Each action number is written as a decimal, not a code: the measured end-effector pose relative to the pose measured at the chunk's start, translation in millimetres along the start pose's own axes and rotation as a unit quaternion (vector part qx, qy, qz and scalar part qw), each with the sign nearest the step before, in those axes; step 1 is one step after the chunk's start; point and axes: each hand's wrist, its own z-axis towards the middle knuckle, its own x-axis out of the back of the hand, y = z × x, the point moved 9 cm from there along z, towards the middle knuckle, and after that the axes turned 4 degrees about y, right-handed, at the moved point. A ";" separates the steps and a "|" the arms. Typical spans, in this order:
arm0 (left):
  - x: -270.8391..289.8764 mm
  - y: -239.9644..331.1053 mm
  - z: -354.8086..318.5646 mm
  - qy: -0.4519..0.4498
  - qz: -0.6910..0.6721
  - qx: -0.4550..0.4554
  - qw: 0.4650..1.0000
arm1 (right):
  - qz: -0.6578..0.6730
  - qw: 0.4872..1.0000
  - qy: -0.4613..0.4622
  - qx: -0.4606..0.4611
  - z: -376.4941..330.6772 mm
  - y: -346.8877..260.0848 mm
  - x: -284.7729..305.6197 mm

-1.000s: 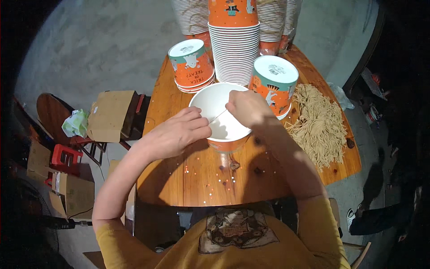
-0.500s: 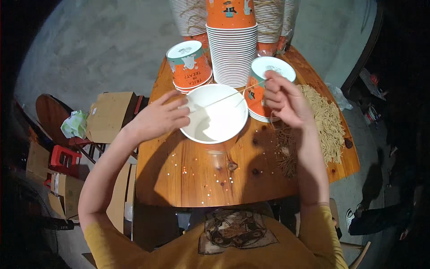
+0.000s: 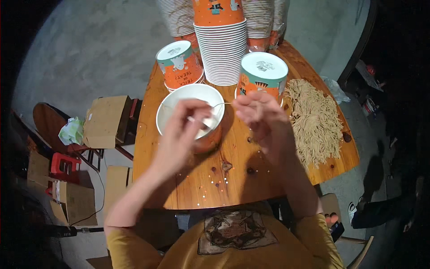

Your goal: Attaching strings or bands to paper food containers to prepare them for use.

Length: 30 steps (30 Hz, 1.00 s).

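Left hand (image 3: 181,134) hovers over the white bowl (image 3: 190,112) w/ fingers pinched on one end of a thin strand (image 3: 210,110); right hand (image 3: 262,119) fingers pinch the other end, just above the wooden surface (image 3: 224,179). Strand looks very light, thin & prob. brittle, so best held lightly at the ends. Bowl looks light too, likely paper, easiest taken by the rim.

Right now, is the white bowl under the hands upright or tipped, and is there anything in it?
Upright and, where visible, empty: the white bowl sits rim up on the wooden table, its interior plain white. The left hand covers part of it.
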 end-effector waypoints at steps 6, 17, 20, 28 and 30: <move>-76.7 -31.4 -23.9 -0.089 -0.227 0.140 0.960 | -0.087 0.992 -0.084 0.043 -15.5 7.0 -27.5; -63.9 -34.8 -31.7 -0.224 0.141 0.141 0.954 | -0.663 0.699 -0.069 0.260 -19.7 -10.4 -3.1; -58.6 -23.4 -21.9 -0.236 0.235 0.083 0.939 | -0.594 0.748 -0.029 0.294 -27.4 -20.9 -5.0; -64.9 -5.8 7.2 -0.337 0.353 0.059 0.871 | -0.232 0.964 -0.087 0.092 -12.8 16.6 -7.0; -62.7 -3.7 13.8 -0.327 0.370 0.077 0.866 | -0.328 0.940 -0.087 0.035 -7.6 21.8 -3.2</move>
